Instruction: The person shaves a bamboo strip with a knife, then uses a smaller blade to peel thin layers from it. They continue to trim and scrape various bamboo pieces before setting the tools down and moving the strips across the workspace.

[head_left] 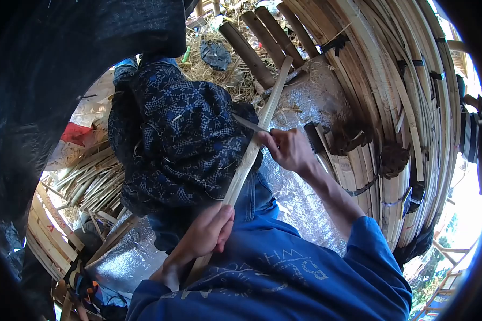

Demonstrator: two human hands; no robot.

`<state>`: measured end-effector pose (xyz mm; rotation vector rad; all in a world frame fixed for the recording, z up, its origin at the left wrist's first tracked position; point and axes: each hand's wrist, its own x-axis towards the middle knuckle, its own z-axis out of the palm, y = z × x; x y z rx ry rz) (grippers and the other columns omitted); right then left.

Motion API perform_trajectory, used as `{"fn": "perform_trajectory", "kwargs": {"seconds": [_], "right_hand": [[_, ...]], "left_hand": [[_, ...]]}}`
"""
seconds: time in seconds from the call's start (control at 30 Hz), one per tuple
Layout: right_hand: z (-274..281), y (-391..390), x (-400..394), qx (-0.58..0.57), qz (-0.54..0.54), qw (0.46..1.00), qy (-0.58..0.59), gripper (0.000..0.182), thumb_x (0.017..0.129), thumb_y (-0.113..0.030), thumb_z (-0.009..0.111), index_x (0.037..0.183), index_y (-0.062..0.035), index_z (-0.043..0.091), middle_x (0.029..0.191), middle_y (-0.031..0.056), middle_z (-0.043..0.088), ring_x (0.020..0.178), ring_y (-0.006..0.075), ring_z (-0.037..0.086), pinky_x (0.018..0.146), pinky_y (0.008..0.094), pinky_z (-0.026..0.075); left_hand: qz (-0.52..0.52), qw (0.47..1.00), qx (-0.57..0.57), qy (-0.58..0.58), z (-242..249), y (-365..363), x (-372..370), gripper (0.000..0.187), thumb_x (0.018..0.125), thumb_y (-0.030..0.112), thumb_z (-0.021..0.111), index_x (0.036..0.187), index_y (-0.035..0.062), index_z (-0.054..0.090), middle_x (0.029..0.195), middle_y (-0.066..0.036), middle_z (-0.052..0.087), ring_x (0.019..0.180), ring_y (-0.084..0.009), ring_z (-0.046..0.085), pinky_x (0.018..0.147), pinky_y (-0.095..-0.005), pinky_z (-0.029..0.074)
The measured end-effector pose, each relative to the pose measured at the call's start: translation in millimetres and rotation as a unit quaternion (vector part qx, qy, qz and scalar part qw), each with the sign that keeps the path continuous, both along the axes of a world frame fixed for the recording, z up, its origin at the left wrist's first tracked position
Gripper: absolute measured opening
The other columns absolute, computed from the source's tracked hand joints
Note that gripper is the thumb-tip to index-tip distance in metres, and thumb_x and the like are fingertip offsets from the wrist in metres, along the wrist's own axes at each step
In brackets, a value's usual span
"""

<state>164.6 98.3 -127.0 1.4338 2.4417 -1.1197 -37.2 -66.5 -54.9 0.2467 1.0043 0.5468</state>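
Note:
A long pale bamboo strip (241, 179) runs slantwise from near my chest up toward some brown poles. My left hand (211, 231) is closed around its lower part, close to my blue shirt. Farther up, my right hand (288, 148) grips a knife (246, 123); its handle is hidden in the fingers. The blade points left and lies across the strip, apparently touching it. Under the strip, a dark blue patterned cloth (190, 125) covers my lap, with thin shavings scattered on it.
Tied bundles of long strips (380, 69) stand along the right. Thick brown bamboo poles (246, 53) lie ahead, near straw. Thin sticks (93, 179) are piled at left, a silver sheet (118, 267) covers the ground, and a dark sheet (48, 80) hangs upper left.

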Motion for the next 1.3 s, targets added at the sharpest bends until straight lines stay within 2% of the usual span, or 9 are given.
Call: {"fn": "perform_trajectory", "kwargs": {"seconds": [0.17, 0.23, 0.27, 0.3, 0.43, 0.63, 0.77, 1.03, 1.3], "right_hand": [[15, -34, 1, 0.050, 0.145, 0.980, 0.127, 0.047, 0.096, -0.050, 0.033, 0.106, -0.0188, 0.067, 0.041, 0.0063, 0.047, 0.030, 0.0088, 0.031, 0.028, 0.0293, 0.031], [12, -1, 11, -0.108, 0.003, 0.991, -0.084, 0.046, 0.096, -0.049, 0.031, 0.110, -0.0218, 0.065, 0.045, 0.0062, 0.050, 0.032, 0.0091, 0.037, 0.029, 0.0288, 0.033], [-13, 9, 29, 0.042, 0.045, 0.996, -0.070, 0.053, 0.099, -0.042, 0.028, 0.076, -0.0116, 0.064, 0.039, -0.0007, 0.037, 0.030, 0.0072, 0.030, 0.027, 0.0285, 0.021], [-7, 19, 24, -0.050, 0.033, 0.981, -0.185, 0.049, 0.096, -0.053, 0.027, 0.112, -0.0243, 0.064, 0.053, 0.0053, 0.056, 0.034, 0.0114, 0.042, 0.032, 0.0291, 0.040], [29, -34, -3, -0.068, 0.131, 0.988, 0.050, 0.053, 0.092, -0.059, 0.030, 0.104, -0.0210, 0.066, 0.046, 0.0071, 0.048, 0.037, 0.0178, 0.047, 0.044, 0.0366, 0.046], [29, 20, 2, -0.062, -0.139, 0.987, -0.041, 0.060, 0.095, -0.052, 0.038, 0.063, -0.0032, 0.054, 0.047, 0.0056, 0.044, 0.046, 0.0144, 0.044, 0.047, 0.0344, 0.036], [60, 1, -19, -0.210, -0.207, 0.937, 0.190, 0.053, 0.094, -0.048, 0.044, 0.069, -0.0018, 0.049, 0.057, -0.0034, 0.037, 0.055, 0.0070, 0.034, 0.050, 0.0256, 0.028], [83, -17, -81, -0.089, -0.092, 0.978, 0.165, 0.027, 0.086, -0.026, 0.064, 0.088, -0.0004, 0.057, 0.050, 0.0040, 0.050, 0.044, 0.0069, 0.044, 0.042, 0.0273, 0.032], [75, -6, -112, -0.007, -0.027, 0.987, 0.161, 0.020, 0.081, -0.015, 0.066, 0.092, 0.0003, 0.061, 0.062, 0.0165, 0.060, 0.062, 0.0324, 0.065, 0.053, 0.0358, 0.048]], "left_hand": [[0.002, 1.000, -0.016, -0.008, 0, -1, 1, 0.030, 0.100, 0.027, 0.030, 0.084, 0.0049, 0.044, 0.051, 0.001, 0.041, 0.039, -0.0067, 0.041, 0.039, -0.0196, 0.036], [0.002, 1.000, -0.001, 0.003, -4, -3, 2, 0.030, 0.100, 0.027, 0.030, 0.085, 0.0048, 0.044, 0.051, 0.001, 0.041, 0.038, -0.0067, 0.040, 0.039, -0.0197, 0.036], [0.001, 1.000, 0.000, 0.001, -3, -2, 1, 0.030, 0.100, 0.027, 0.030, 0.085, 0.0048, 0.044, 0.051, 0.001, 0.041, 0.038, -0.0067, 0.040, 0.039, -0.0197, 0.036], [-0.003, 1.000, -0.002, -0.005, -1, -1, 0, 0.030, 0.100, 0.027, 0.030, 0.085, 0.0048, 0.044, 0.051, 0.001, 0.041, 0.038, -0.0067, 0.040, 0.039, -0.0198, 0.036], [0.004, 1.000, -0.010, 0.000, 0, -1, 2, 0.030, 0.100, 0.027, 0.030, 0.086, 0.0043, 0.044, 0.051, 0.000, 0.041, 0.038, -0.0066, 0.040, 0.038, -0.0199, 0.036], [0.026, 1.000, -0.014, -0.008, 9, 11, -2, 0.029, 0.100, 0.024, 0.029, 0.096, 0.0013, 0.047, 0.055, 0.000, 0.040, 0.040, -0.0063, 0.041, 0.038, -0.0193, 0.036], [0.087, 0.996, -0.001, -0.031, 9, 10, -6, 0.034, 0.100, 0.022, 0.028, 0.116, -0.0028, 0.046, 0.065, -0.001, 0.044, 0.040, -0.0061, 0.043, 0.039, -0.0179, 0.035], [0.115, 0.992, 0.055, 0.001, 9, 20, -25, 0.033, 0.100, 0.017, 0.030, 0.122, -0.0016, 0.045, 0.066, 0.000, 0.045, 0.040, -0.0048, 0.042, 0.038, -0.0176, 0.035], [0.096, 0.885, 0.371, 0.265, -42, 61, -27, 0.025, 0.099, 0.017, 0.038, 0.107, -0.0013, 0.051, 0.068, -0.005, 0.053, 0.049, -0.0078, 0.049, 0.044, -0.0248, 0.037]]}}
